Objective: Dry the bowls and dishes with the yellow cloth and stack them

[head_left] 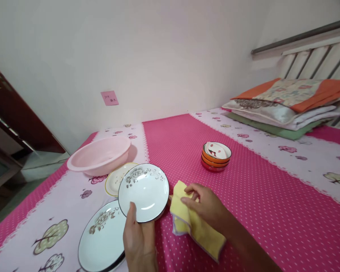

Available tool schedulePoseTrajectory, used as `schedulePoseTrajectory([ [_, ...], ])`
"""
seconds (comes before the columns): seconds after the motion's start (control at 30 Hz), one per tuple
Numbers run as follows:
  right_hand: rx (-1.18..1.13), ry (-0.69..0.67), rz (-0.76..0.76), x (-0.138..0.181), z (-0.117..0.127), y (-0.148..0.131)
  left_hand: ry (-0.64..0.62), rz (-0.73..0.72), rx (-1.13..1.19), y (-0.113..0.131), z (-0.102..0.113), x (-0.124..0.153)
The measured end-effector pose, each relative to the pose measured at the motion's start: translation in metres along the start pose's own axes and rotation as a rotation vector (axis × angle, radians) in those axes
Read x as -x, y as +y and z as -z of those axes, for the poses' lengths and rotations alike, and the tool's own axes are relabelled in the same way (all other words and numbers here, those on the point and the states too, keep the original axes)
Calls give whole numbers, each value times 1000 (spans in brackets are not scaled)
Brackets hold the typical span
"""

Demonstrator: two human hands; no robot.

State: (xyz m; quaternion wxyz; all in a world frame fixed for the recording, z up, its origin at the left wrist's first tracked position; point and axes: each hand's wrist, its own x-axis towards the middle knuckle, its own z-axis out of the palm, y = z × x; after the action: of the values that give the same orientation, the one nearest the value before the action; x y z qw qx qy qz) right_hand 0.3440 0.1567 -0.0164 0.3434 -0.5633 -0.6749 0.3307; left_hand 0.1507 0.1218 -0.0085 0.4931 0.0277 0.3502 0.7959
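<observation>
My left hand (140, 240) grips a white plate (146, 194) by its near edge, thumb on top and the other fingers underneath. The plate has a dark rim and a grey-brown flower pattern. Just right of it, my right hand (202, 202) pinches a yellow cloth (184, 207) with a pale purple edge, which hangs down in folds. A larger white plate (102, 238) with a similar flower pattern lies below and left, on top of something dark-rimmed. Partly hidden behind the held plate is a cream plate (115, 180) with a yellow rim.
A pink basin (100, 155) stands at the back left of the bed. Stacked small orange and red bowls (216, 156) sit right of centre. Folded bedding (286, 102) is piled by the headboard rails (317, 56). A pink note (109, 98) sticks to the wall.
</observation>
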Motion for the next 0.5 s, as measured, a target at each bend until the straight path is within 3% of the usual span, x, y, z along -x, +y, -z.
schedulePoseTrajectory([
  [0.13, 441, -190, 62, 2, -22, -19, 48, -41, -20, 3, -1, 2],
  [0.23, 476, -176, 75, -4, -29, -7, 47, -39, -43, 5, 1, 2],
  [0.37, 64, -126, 108, -20, -8, 20, 60, -27, -67, 4, 5, 0],
  [0.5, -524, -8, -89, -29, 16, 37, 56, -25, -95, 0, 8, 2],
])
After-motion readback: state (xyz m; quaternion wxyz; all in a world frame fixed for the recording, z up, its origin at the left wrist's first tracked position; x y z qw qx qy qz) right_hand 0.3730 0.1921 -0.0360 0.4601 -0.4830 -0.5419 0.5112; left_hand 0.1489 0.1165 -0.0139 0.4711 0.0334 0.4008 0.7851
